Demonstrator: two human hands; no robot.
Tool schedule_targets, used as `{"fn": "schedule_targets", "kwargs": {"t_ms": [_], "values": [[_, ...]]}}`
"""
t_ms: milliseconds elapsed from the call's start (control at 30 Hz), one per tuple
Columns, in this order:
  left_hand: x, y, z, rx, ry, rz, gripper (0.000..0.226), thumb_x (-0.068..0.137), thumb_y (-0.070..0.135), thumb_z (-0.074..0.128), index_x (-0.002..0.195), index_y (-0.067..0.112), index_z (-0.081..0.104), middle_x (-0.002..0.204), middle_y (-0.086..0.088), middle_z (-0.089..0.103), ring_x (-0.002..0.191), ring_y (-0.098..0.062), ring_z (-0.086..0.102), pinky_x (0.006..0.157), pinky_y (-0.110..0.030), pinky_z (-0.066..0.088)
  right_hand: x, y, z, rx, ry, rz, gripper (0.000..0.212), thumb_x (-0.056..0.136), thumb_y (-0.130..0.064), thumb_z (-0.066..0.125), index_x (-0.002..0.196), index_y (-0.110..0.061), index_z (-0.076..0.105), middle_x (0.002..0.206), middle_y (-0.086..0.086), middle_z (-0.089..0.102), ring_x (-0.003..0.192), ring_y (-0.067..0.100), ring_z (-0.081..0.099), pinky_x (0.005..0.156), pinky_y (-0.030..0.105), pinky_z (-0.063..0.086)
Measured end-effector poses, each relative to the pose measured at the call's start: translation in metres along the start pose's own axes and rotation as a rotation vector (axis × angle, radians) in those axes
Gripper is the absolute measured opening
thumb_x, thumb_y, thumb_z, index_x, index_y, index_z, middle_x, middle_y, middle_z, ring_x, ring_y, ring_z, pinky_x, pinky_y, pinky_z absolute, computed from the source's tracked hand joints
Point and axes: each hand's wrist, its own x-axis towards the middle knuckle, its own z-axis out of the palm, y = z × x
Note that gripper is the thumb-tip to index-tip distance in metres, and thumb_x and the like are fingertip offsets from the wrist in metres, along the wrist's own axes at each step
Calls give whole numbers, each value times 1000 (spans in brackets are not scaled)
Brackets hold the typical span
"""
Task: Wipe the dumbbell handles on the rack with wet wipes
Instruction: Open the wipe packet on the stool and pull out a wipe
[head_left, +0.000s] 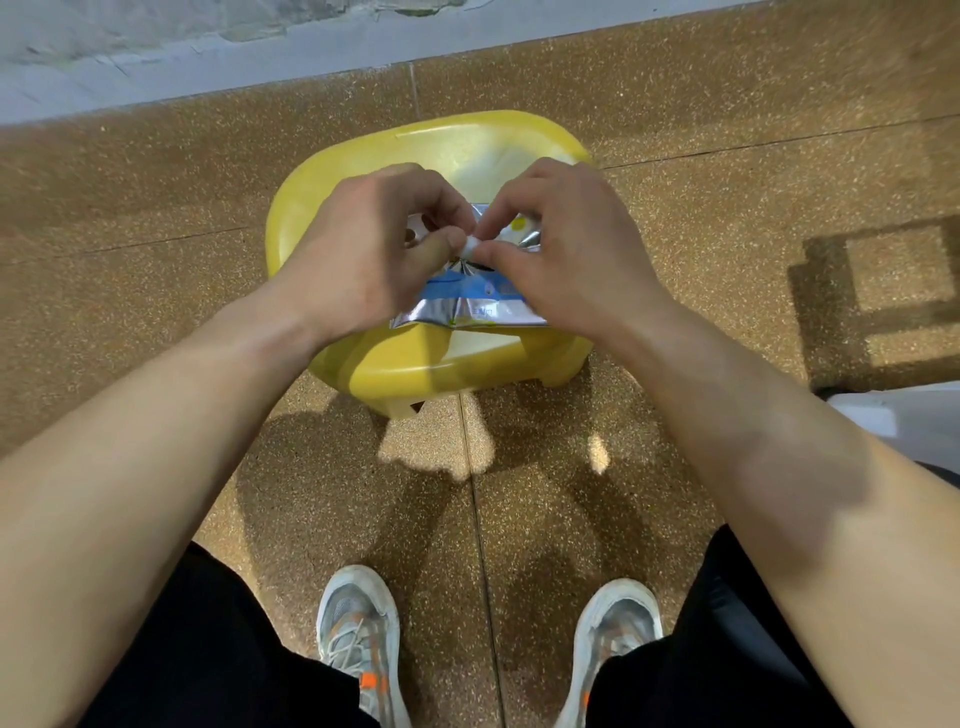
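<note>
Two bare hands work at a crinkled silver-and-blue foil wet-wipe pack (467, 307) over a round-cornered yellow plastic stool (467, 148).

The left hand (363, 249) grips the pack's upper edge with curled fingers; the right hand (569, 249) pinches a small white tuft of wipe (470, 249) at the pack's top middle, thumb against forefinger; the fingertips of both hands meet there; whether the pack rests on the seat or hangs just above it, I cannot tell; below on the speckled tan floor (156, 208) stand two grey-and-orange mesh trainers (358, 634).
</note>
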Motion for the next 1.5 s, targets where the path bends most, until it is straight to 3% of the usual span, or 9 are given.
{"fn": "schedule_targets", "kwargs": {"t_ms": [100,267,400,567,733,933,1033,1300,1500], "values": [[-1,1,-2,-3,-30,-5,15,84,33,66,94,25,74,90,8,66,81,-8,58,69,-18,42,-1,-2,-1,-37,-13,15,8,86,-40,76,84,-33,71,94,-11,57,100,20,55,83,35,43],[-2,6,2,118,-19,-32,10,80,37,66,84,31,73,89,8,68,85,-17,60,71,-41,51,-2,-2,-3,-145,-92,9,3,88,-37,73,86,-34,73,112,-8,63,113,22,49,96,41,42],[0,10,8,335,-17,-72,9,86,47,71,87,39,75,102,14,62,100,-17,48,66,-33,37,-1,1,-4,-244,-157,-46,8,89,-40,71,94,-36,76,121,-10,58,118,22,45,101,42,40],[3,19,12,506,-32,-43,10,88,43,72,93,35,76,102,8,63,101,-24,51,65,-36,39,-4,4,-3,-300,-118,-48,14,86,-35,67,96,-35,76,129,-3,54,126,28,40,102,42,39],[4,18,17,366,-88,-68,12,91,36,66,90,25,63,99,4,57,103,-26,50,76,-43,48,-8,10,-1,-245,-102,-16,10,87,-41,67,92,-37,73,132,-1,53,128,29,39,104,40,38],[7,9,18,563,-384,-25,51,89,52,19,100,15,53,97,-10,54,99,-36,53,87,-52,47,-10,8,4,-198,-60,17,12,86,-48,70,90,-37,72,134,-1,51,128,28,40,103,40,37],[8,6,17,423,-369,-62,12,101,28,37,91,24,43,93,1,43,100,-29,46,89,-35,35,-9,7,2,-194,-77,35,12,85,-48,73,90,-37,71,136,-2,48,131,26,37,106,39,35],[6,-5,-8,-75,-310,-124,15,92,14,54,83,25,51,86,6,51,74,-9,46,64,-13,36,-8,5,-2,-230,-101,38,16,82,-46,77,90,-35,68,137,-4,47,130,26,36,105,37,34],[4,-11,-14,-493,-239,-252,13,91,15,53,82,24,52,70,6,55,66,-17,40,55,-27,35,-5,6,-1,-185,-46,48,16,81,-40,77,90,-31,68,125,-2,48,123,25,40,99,34,34]]}}
